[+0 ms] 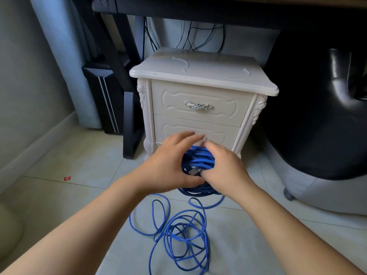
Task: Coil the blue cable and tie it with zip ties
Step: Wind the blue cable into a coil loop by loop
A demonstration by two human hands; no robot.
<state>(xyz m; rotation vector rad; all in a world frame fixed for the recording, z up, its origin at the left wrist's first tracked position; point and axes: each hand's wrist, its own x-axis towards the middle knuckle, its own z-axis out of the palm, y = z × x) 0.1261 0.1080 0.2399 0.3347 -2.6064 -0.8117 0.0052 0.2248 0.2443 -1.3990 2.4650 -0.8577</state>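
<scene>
At the centre of the frame, the wound part of the blue cable sits between both hands. The right hand curls its fingers round the bundle's right side, gripping it. The left hand lies against the left side with blurred fingers stretched out straight. The rest of the cable lies in loose loops on the floor at lower centre, before a white nightstand.

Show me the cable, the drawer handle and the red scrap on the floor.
cable (pixel 199 158): head view, on the wound bundle above the loose loops.
handle (pixel 198 106): head view, on its silver middle.
red scrap (pixel 67 178): head view, on its centre.
</scene>
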